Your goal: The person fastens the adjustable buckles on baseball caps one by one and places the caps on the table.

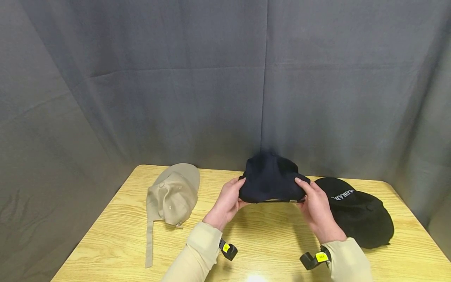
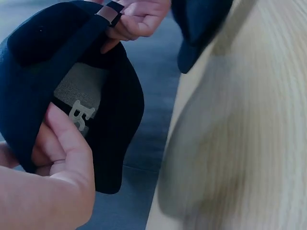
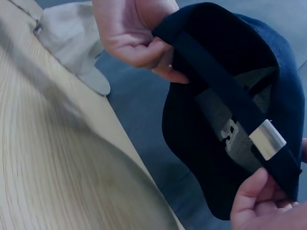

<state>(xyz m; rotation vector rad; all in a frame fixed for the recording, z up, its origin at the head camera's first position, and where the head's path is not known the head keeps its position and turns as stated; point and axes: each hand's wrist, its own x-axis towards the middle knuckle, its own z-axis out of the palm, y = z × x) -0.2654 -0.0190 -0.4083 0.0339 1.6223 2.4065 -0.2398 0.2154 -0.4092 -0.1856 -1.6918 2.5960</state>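
A navy blue baseball cap (image 1: 273, 178) is held up over the wooden table between both hands. My left hand (image 1: 226, 200) grips its left edge, thumb on the outer cloth and fingers tucked under. At the opposite edge my right hand (image 1: 318, 208) holds it the same way. The wrist views look into the cap's hollow underside, where a back strap (image 3: 211, 72) with a metal buckle (image 3: 267, 139) crosses the opening. Inside, a grey mesh backing (image 2: 79, 81) and the pale back of a stitched letter (image 2: 80, 115) show.
To the left lies a beige cap (image 1: 174, 199), its long strap (image 1: 149, 244) trailing toward the front of the wooden table (image 1: 112, 235). A black cap (image 1: 366, 219) with white lettering lies at the right, close beside my right forearm. Behind the table hangs a grey curtain (image 1: 197, 98).
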